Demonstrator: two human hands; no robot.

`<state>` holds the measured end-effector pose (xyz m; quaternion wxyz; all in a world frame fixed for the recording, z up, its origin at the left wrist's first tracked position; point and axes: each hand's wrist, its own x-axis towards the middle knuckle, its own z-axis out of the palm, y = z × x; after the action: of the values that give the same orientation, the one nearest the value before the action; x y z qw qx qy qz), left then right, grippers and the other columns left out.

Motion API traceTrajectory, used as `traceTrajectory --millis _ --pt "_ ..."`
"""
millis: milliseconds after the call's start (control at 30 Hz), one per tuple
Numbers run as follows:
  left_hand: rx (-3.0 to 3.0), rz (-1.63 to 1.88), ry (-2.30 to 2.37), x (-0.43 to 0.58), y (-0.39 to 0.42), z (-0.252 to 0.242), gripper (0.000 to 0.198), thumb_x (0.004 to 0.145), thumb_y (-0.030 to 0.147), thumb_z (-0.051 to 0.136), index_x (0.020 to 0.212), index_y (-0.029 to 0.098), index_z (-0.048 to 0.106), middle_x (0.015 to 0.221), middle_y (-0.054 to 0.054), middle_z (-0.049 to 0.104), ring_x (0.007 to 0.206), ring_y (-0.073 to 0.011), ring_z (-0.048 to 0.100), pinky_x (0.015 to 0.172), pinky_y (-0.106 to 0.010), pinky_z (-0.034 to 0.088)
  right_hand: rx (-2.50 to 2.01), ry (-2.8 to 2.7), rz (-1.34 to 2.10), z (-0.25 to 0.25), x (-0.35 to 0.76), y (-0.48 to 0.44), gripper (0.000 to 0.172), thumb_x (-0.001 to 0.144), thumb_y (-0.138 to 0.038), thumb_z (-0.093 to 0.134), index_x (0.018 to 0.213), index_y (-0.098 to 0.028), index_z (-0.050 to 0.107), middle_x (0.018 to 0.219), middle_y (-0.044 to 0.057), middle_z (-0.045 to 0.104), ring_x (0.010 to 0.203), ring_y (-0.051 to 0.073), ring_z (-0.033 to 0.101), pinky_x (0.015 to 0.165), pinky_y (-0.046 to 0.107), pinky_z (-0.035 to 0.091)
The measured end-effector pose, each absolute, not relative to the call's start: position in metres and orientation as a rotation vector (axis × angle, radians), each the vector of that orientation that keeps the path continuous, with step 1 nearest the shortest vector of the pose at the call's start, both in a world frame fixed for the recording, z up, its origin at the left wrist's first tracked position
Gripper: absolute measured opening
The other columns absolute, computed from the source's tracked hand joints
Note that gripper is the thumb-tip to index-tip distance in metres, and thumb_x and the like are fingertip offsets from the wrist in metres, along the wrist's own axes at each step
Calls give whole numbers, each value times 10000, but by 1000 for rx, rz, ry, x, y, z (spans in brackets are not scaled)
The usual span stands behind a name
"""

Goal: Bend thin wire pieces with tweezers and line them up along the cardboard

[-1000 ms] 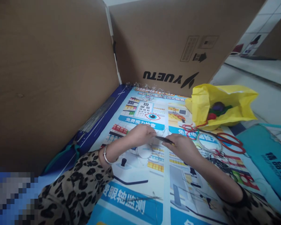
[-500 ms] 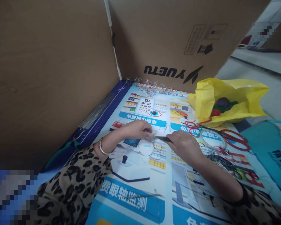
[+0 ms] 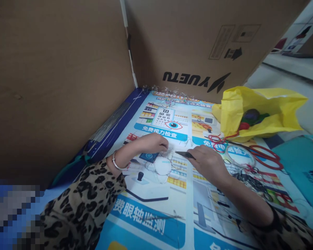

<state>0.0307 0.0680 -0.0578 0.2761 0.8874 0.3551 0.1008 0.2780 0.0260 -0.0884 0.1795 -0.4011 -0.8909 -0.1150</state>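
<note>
Wire frame with white lens sits centre frame on poster. Left hand pinches frame's upper edge, fingers closed. Right hand grips dark tool, tip just beside frame. Yellow bag upper right, red rings near it.

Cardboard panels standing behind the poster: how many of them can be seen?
2. One cardboard panel stands along the left side of the poster; the other cardboard panel, printed with a logo, stands at the far end, behind the yellow bag.
</note>
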Motion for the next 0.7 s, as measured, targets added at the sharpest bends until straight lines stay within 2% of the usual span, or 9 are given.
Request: traceTrajectory --millis 400,700 --pt "2442 246 1022 33 65 -53 195 756 199 455 692 172 637 672 8 629 608 -109 517 561 -207 310 -1029 -2639 -422 -85 275 23 179 836 -210 466 826 -172 640 728 54 594 767 175 497 711 292 335" --pt "2456 166 1033 34 64 -47 189 770 192 446 716 158 624 674 20 614 607 -97 501 544 -198 301 -996 -2651 -515 -87 274 24 173 829 -172 465 782 -180 631 677 32 558 709 162 446 680 292 284"
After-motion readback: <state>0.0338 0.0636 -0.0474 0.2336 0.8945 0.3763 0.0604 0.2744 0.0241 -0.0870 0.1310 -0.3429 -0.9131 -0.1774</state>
